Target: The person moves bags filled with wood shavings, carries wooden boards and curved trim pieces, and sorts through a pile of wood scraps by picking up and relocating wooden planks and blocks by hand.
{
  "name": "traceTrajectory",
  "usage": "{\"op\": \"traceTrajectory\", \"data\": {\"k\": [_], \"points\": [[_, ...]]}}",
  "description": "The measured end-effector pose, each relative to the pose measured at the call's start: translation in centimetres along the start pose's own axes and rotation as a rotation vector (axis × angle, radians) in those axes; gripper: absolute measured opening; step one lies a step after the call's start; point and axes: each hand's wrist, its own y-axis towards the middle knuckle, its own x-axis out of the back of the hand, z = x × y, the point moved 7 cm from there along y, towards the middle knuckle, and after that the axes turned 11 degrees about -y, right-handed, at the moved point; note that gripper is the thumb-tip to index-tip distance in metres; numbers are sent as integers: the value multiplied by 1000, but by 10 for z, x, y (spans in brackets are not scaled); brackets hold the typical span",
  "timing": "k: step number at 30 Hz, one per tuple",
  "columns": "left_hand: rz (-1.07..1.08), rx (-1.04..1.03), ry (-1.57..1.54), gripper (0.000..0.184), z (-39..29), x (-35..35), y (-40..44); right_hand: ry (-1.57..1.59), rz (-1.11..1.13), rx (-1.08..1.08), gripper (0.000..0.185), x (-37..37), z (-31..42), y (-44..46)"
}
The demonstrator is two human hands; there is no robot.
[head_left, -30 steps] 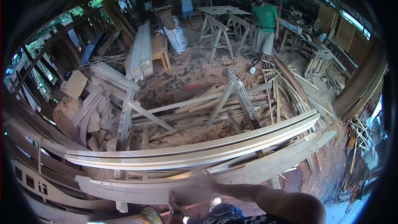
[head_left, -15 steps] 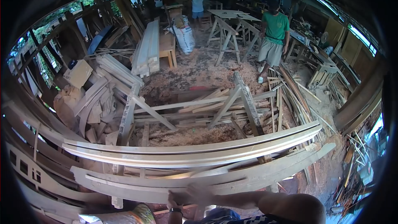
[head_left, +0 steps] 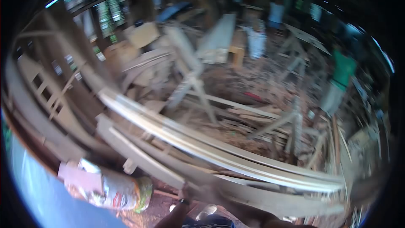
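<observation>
Just beyond the left hand (head_left: 184,192), the wide board (head_left: 254,195).

Bare L forearm (head_left: 171,218) w/ dk wristband (head_left: 183,202), bare R forearm (head_left: 241,212), dk-blue garment (head_left: 209,222), details blurred

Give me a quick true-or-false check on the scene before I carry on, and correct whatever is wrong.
1. The left hand is at the near edge of the grey board. True.
2. The dark wristband is on the right wrist. False: it is on the left wrist.
3. The pale planks lie farther from the wearer than the grey board. True.
4. The two hands are far apart. False: the right hand, blurred, is close to the left.
5. A thin strip lies along the grey board. True.
6. The person in the green top appears left of the white sack. False: that person appears to its right.
</observation>
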Motion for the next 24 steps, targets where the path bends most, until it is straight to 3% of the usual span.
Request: {"op": "traceTrajectory", "data": {"k": [3, 5, 7, 8, 12, 14, 17, 19, 20, 21, 24], "points": [[-241, 88, -15, 51, -23, -31, -52, -41, -27, 50, 17, -2, -8, -3], [-92, -128, -15, 45, -21, -27, -30, -118, -139, 180, 19, 5, -7, -6], [-175, -39, -228, 44, -44, -77, -70, -152, -214, 267, 20, 3, -11, -8], [-243, 31, -185, 47, -51, -86, -87, -163, 34, 221, 29, -34, -46, -4], [-105, -234, 706, 50, -72, -104, -90, -389, -29, 154, 38, -1, 1, -9], [-144, -253, 916, 51, -82, -125, -103, -355, -95, 130, 41, 1, 12, -10], [-205, -301, 716, 54, -82, -112, -96, -299, -164, 147, 44, -1, 10, -13], [-145, -488, 844, 50, -78, -86, -63, -302, -180, 153, 44, -6, 3, -20], [-65, -662, 1111, 45, -73, -66, -29, -328, -171, 160, 43, -7, 2, -18], [0, -816, 1366, 41, -62, -72, -47, -355, -136, 179, 42, -11, 1, -22], [-159, -303, 604, 45, -70, -87, -72, -337, -87, 206, 37, -15, -4, -20]]}}
